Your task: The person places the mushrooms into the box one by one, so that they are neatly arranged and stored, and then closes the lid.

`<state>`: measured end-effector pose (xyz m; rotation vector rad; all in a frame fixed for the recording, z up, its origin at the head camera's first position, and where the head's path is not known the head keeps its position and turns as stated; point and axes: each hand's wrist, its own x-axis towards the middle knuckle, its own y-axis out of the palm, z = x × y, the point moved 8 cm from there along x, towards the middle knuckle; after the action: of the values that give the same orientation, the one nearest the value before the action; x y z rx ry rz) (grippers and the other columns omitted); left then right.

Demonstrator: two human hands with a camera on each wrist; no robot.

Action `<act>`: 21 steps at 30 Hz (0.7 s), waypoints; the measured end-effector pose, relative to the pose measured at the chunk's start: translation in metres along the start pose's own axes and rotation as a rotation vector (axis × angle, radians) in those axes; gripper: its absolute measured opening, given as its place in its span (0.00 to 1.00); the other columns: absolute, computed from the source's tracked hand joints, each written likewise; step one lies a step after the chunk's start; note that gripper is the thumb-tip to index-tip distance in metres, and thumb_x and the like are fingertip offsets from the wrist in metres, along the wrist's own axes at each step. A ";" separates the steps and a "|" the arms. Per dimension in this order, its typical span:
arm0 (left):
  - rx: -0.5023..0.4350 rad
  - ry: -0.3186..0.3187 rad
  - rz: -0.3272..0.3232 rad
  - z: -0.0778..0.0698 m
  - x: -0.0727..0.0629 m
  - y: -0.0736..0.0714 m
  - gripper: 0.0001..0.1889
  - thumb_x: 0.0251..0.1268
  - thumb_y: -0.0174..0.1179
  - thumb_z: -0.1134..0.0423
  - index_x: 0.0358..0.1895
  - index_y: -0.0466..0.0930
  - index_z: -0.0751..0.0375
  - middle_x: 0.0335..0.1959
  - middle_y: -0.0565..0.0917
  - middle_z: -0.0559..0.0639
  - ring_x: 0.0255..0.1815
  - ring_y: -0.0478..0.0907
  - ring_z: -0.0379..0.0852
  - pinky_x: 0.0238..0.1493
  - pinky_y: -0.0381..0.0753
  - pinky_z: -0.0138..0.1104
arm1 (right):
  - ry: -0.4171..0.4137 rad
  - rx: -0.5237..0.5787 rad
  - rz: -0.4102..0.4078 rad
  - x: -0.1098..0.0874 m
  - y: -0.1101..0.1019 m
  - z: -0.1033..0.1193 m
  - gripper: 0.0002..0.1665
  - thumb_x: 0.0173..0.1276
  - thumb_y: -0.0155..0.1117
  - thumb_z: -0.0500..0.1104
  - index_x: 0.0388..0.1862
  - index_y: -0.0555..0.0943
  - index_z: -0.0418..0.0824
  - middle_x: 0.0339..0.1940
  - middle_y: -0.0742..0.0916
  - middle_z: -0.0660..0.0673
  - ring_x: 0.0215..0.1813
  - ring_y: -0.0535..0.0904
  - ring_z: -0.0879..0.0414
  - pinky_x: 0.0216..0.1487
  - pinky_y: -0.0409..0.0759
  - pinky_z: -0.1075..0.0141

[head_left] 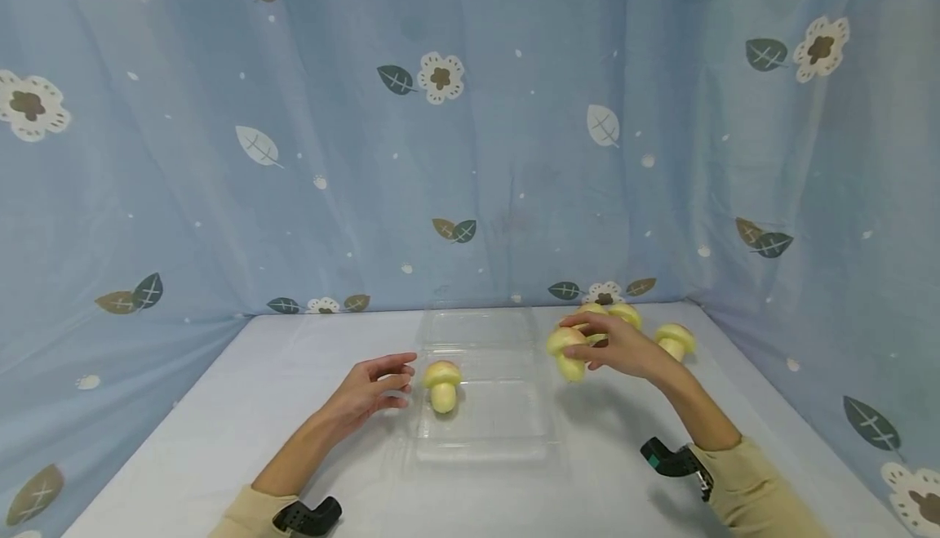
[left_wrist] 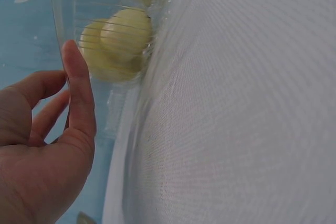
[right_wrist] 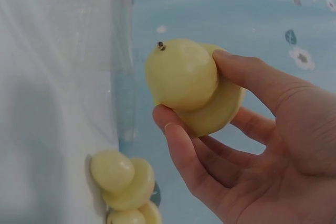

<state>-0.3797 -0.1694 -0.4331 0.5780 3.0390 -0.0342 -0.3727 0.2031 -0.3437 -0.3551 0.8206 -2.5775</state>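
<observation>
My right hand (head_left: 609, 346) grips a yellow toy mushroom (head_left: 567, 350) with a rounded cap, right of a clear plastic box (head_left: 507, 411). In the right wrist view, the thumb and fingers hold the mushroom's sides, with its stem end (right_wrist: 181, 74) facing the camera. Another mushroom (head_left: 442, 385) lies in the left of the box's front part, its cap toward the back. My left hand (head_left: 370, 391) is beside the box's left side, fingers relaxed. In the left wrist view, its fingertips are right at the clear rim (left_wrist: 59, 30).
More yellow mushrooms sit at the back right, some partly behind my right hand; one mushroom (head_left: 674, 340) lies apart. The box's clear lid part (head_left: 477, 327) extends toward the back. A blue patterned curtain (head_left: 507, 154) stands behind the white table (head_left: 294, 350).
</observation>
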 end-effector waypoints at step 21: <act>0.015 0.001 0.002 0.002 0.003 0.000 0.33 0.68 0.61 0.63 0.73 0.61 0.69 0.52 0.78 0.54 0.39 0.81 0.39 0.41 0.87 0.32 | -0.039 -0.013 0.009 0.028 0.017 0.026 0.34 0.66 0.68 0.52 0.67 0.73 0.41 0.61 0.80 0.32 0.46 0.84 0.52 0.41 0.87 0.54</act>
<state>-0.3829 -0.1686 -0.4348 0.5818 3.0414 -0.0574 -0.3832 0.1649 -0.3301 -0.4030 0.8242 -2.5495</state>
